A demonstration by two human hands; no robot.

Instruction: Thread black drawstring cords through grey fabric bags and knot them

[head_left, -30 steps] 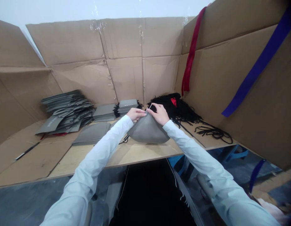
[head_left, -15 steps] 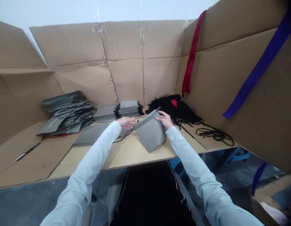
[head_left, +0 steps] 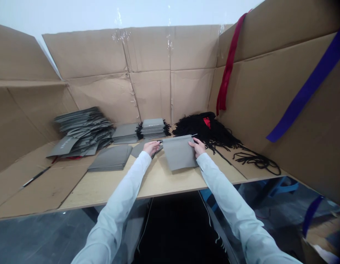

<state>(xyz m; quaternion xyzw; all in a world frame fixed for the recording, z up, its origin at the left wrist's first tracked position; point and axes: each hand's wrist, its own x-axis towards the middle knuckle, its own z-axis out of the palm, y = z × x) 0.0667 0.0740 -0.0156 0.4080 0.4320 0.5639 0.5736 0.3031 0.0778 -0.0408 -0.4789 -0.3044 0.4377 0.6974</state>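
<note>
Left grip point(head_left: 152, 148): pinched shut on the black cord point(head_left: 175, 138) at the hem
Right grip point(head_left: 198, 147): closed on the corner of the grey bag point(head_left: 178, 153)
Bag: flat on the wooden surface point(head_left: 112, 190), between both hands

Taped cardboard walls point(head_left: 150, 95) around a plywood tabletop point(head_left: 109, 187); a white wall point(head_left: 104, 14) behind; a grey floor point(head_left: 43, 238) below

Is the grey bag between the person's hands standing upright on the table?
No, the grey bag lies flat on the wooden tabletop, between the left hand and the right hand.
</note>
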